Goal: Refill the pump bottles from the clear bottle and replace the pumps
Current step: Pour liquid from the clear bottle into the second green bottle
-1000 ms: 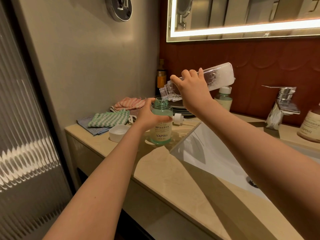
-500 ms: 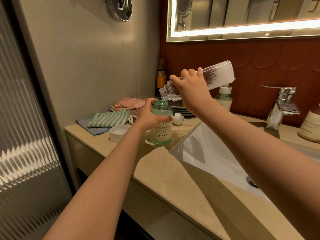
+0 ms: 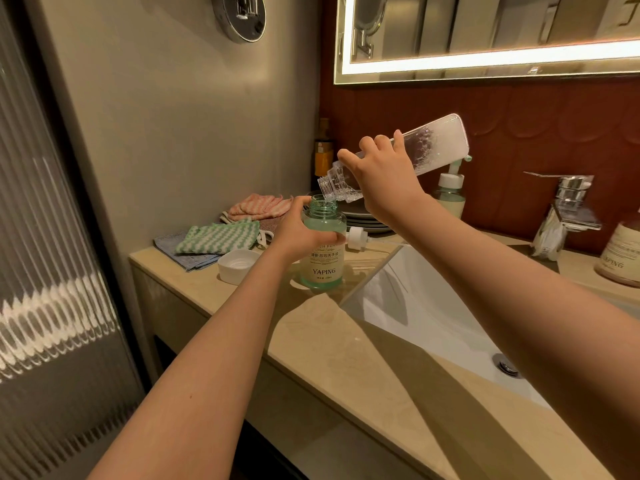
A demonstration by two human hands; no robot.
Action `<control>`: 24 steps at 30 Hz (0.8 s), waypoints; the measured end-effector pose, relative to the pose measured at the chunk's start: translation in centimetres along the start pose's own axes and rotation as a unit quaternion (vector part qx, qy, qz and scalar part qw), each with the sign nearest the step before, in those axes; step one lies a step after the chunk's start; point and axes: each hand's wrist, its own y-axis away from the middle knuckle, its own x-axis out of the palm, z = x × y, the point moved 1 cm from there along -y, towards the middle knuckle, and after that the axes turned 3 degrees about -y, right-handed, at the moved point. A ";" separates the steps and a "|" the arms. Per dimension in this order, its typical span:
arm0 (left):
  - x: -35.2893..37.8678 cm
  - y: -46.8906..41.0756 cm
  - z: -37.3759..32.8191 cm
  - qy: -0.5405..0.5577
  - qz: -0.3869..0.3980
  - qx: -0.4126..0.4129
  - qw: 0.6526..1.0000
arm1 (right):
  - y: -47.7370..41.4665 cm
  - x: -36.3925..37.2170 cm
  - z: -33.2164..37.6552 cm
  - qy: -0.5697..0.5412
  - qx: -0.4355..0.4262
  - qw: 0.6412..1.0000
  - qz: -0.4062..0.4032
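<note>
My left hand [image 3: 298,230] grips a green pump bottle [image 3: 323,261] labelled YAPING that stands uncapped on the counter [image 3: 311,327]. My right hand [image 3: 384,181] holds the clear bottle [image 3: 436,143] tipped steeply, its mouth just over the green bottle's neck. A little foamy liquid runs into the opening. The removed white pump [image 3: 356,235] lies on the counter right behind the green bottle. A second green pump bottle [image 3: 450,195], pump fitted, stands behind my right arm. A white cap [image 3: 237,263] lies upturned left of the green bottle.
The white sink basin [image 3: 415,306] opens at the right, with a chrome tap [image 3: 564,209] and a brown-labelled bottle [image 3: 620,254] behind it. Folded cloths [image 3: 221,235], stacked plates [image 3: 363,220] and an orange bottle [image 3: 323,157] fill the back left corner.
My right hand has tilted the clear bottle a bit steeper, raising its base. The left hand and the green bottle have stayed put.
</note>
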 end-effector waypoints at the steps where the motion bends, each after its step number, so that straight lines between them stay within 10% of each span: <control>1: 0.0 0.0 0.0 0.000 0.000 0.000 1.000 | 0.0 -0.1 0.0 0.003 -0.002 1.000 -0.001; 24: 0.0 -0.2 0.1 0.005 0.001 -0.003 1.000 | -0.4 -0.5 0.4 0.026 -0.029 0.999 -0.003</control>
